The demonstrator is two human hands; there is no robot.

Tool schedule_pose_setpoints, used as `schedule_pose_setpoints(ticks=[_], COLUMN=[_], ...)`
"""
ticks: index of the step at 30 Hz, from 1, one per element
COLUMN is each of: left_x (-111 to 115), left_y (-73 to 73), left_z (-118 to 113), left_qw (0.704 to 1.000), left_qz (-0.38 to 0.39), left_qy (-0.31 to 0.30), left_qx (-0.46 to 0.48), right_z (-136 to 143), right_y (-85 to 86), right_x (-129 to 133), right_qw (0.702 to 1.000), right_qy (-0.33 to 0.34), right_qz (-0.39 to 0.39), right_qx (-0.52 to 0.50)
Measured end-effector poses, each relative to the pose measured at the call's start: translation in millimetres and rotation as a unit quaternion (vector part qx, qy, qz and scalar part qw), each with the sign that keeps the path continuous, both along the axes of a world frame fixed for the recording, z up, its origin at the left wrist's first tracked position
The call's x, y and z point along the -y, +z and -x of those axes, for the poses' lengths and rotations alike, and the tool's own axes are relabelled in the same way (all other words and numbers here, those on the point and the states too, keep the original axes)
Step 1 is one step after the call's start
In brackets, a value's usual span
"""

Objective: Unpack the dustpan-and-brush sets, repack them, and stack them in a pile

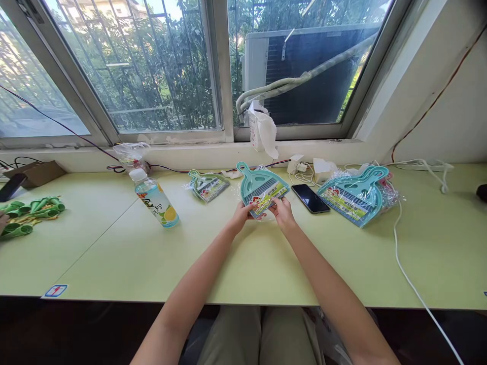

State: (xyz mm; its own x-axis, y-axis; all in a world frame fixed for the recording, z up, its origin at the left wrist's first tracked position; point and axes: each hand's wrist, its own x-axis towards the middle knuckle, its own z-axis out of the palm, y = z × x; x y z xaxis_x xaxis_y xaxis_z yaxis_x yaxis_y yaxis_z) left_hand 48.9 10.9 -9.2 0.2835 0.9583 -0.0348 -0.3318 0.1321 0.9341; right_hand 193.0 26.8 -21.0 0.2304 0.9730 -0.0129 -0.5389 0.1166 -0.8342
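A teal toy dustpan set (261,185), with a printed label and clear wrapping, is held between both my hands at the middle of the table. My left hand (241,215) pinches its lower left edge, and my right hand (282,210) grips the lower right corner. Its handle points away from me. To the left lies a smaller green dustpan set (208,186) in clear wrapping. On the right is a pile of wrapped teal dustpan sets (353,195), with a pink one partly hidden behind. A black phone (310,198) lies between that pile and my right hand.
A drink bottle (155,198) stands to the left on the pale green table (152,268). Green cone-shaped pieces (32,213) lie farther left, beside part of another person's hand. A white cable (411,281) crosses the right side. Chargers (299,166) sit near the window wall.
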Motion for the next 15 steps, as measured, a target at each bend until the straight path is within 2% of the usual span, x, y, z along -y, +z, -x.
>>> schedule_pose_setpoints(ticks=[6, 8, 10, 13, 15], left_x=[-7, -12, -18, -24, -26], left_y=[-2.2, -2.7, -2.0, 1.2, 3.9], left_z=[6, 11, 19, 35, 46], left_qw=[1.0, 0.999, 0.996, 0.99, 0.987], left_qz=[-0.002, 0.01, 0.027, 0.055, 0.078], left_qy=[0.002, 0.027, 0.064, 0.101, 0.1], left_qx=[0.009, 0.024, 0.048, 0.083, 0.097], right_z=[-3, -9, -17, -32, -40], right_y=[2.9, 4.6, 6.7, 11.1, 14.7], right_x=[-3, -4, -5, -4, -1], right_qw=[1.0, 0.999, 0.999, 0.983, 0.94], right_qy=[0.024, 0.028, 0.003, -0.077, -0.119], right_qz=[0.014, 0.014, 0.004, -0.055, -0.125], right_qx=[0.009, 0.026, 0.05, 0.156, 0.293])
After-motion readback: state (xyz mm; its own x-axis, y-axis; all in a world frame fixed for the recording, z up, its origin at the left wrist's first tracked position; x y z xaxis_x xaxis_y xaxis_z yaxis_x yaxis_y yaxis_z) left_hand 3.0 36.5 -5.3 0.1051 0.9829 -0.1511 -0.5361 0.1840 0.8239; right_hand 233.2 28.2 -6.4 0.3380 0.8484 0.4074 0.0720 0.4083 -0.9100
